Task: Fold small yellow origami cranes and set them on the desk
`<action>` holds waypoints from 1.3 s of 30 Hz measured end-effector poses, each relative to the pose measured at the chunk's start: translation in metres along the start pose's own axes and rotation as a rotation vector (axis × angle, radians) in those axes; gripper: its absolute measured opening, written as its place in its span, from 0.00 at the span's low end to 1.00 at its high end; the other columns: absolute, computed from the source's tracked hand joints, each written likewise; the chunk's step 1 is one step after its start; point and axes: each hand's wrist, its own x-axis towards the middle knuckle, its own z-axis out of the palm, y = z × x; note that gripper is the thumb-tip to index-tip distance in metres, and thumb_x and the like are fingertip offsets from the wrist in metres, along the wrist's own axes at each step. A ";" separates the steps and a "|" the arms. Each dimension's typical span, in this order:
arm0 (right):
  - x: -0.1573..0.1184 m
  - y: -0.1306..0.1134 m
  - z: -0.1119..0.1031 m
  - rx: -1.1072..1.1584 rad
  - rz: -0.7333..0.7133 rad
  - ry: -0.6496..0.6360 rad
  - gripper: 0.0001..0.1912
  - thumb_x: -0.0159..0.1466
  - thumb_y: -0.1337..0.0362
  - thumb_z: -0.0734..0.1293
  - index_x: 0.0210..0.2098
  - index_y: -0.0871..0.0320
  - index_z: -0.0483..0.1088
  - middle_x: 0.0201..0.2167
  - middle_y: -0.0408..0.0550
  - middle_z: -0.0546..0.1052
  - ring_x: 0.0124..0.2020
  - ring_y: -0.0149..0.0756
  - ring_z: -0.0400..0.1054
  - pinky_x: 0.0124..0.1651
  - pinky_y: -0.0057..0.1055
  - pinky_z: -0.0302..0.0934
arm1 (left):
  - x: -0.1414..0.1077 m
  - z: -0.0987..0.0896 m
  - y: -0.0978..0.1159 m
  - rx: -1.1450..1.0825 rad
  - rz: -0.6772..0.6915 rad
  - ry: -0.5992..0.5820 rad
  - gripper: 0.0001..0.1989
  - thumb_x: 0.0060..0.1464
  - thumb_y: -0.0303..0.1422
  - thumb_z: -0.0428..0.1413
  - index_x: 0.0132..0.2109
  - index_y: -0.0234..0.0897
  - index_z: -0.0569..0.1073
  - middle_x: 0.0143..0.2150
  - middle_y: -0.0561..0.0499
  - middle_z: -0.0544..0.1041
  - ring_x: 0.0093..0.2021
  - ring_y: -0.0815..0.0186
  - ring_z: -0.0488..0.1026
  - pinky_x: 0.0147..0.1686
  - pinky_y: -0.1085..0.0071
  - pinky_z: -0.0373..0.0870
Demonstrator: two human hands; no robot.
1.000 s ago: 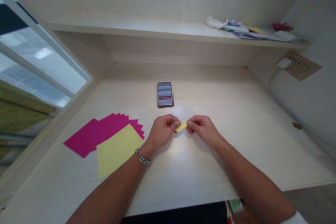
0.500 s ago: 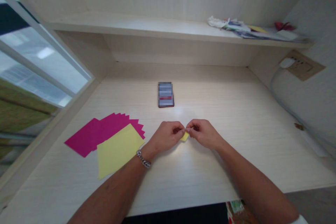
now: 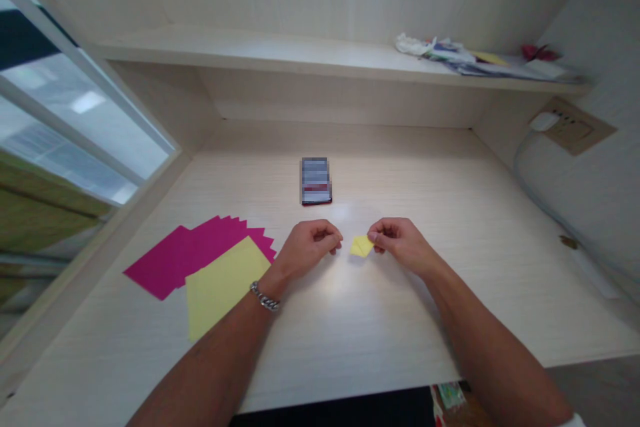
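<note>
My right hand (image 3: 400,241) pinches a small folded yellow paper piece (image 3: 361,247) by its right edge, between thumb and forefinger. The piece shows crease lines and a pointed outline, just above the desk. To its left, a short gap away, is my left hand (image 3: 311,247), its fingers curled in with the thumb close against them and nothing between. A chain bracelet (image 3: 264,297) circles that wrist. Beside my left forearm lies a larger yellow sheet (image 3: 227,287), partly covering a fan of magenta paper sheets (image 3: 200,253).
A phone (image 3: 316,181) with a blurred screen lies on the pale desk (image 3: 425,167) beyond my hands. Papers and crumpled scraps (image 3: 465,57) rest on the shelf above. At the right wall, a cable runs from a socket (image 3: 573,125). A window (image 3: 75,107) borders the left side.
My left hand has let go of the small folded paper and moved left. My right hand keeps hold of it and has shifted slightly right and up, so more of the paper shows.
</note>
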 end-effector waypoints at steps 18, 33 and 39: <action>-0.002 -0.001 0.010 -0.128 -0.004 -0.081 0.09 0.52 0.71 0.63 0.29 0.60 0.75 0.20 0.44 0.74 0.22 0.30 0.66 0.26 0.26 0.58 | -0.006 0.011 0.005 0.316 0.097 -0.049 0.10 0.55 0.35 0.50 0.33 0.36 0.75 0.29 0.51 0.76 0.27 0.68 0.68 0.27 0.73 0.61; 0.005 0.002 0.018 0.322 0.026 0.049 0.13 0.55 0.57 0.69 0.34 0.61 0.73 0.27 0.47 0.76 0.27 0.30 0.69 0.35 0.31 0.66 | 0.001 0.010 -0.003 -0.052 0.005 0.070 0.11 0.54 0.37 0.54 0.33 0.32 0.74 0.28 0.49 0.76 0.27 0.68 0.71 0.27 0.73 0.69; 0.007 0.005 0.027 0.329 0.049 0.124 0.15 0.52 0.54 0.70 0.28 0.62 0.72 0.21 0.44 0.74 0.22 0.28 0.67 0.30 0.28 0.64 | 0.002 0.015 -0.001 -0.217 -0.072 -0.007 0.10 0.52 0.36 0.56 0.36 0.31 0.76 0.30 0.48 0.78 0.28 0.68 0.73 0.31 0.71 0.72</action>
